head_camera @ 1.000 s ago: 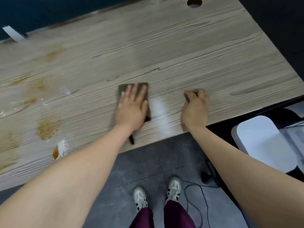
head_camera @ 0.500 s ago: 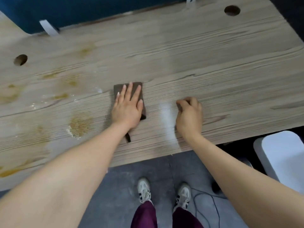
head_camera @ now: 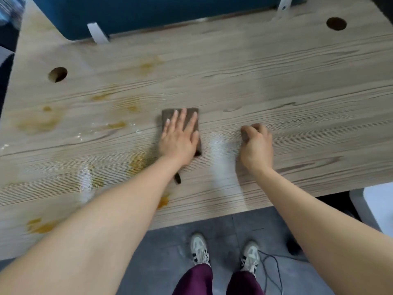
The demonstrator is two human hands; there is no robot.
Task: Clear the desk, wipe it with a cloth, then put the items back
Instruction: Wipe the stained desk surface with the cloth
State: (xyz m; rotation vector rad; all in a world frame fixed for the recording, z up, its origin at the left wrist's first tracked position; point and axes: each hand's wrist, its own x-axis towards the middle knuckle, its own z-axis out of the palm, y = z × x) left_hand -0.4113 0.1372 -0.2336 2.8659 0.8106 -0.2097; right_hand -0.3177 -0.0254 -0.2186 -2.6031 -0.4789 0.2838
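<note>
Left hand [head_camera: 180,139] slid cloth [head_camera: 170,113] leftward; brown, folded, flat.

A person stands at the near edge of a desk [head_camera: 276,86], left hand [head_camera: 179,141] flat on a cloth [head_camera: 168,113] at the desk's centre. The right hand [head_camera: 258,145] rests on the desktop just beside it at 3 o'clock. Stains [head_camera: 38,121] spread toward 9 o'clock. Cable holes sit at 10 o'clock [head_camera: 57,74] and 1 o'clock [head_camera: 336,23]. Two shoes [head_camera: 199,249] stand on the floor [head_camera: 161,262] at 6 o'clock.
</note>
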